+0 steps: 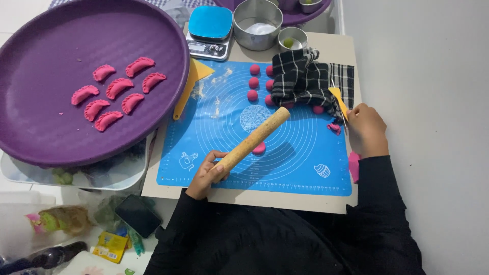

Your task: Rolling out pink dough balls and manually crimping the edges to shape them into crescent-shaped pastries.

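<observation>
While our left hand wraps the wooden rolling pin, its far end hides part of a pink dough ball | right hand pinches a yellow scraper, blade partly behind the checked cloth | blue mat beneath both.

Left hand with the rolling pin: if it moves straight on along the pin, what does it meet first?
Judging by the head view, the left hand points its rolling pin up and right. The pin's tip would probably meet the black checked cloth first; height above the blue mat is unclear.
</observation>
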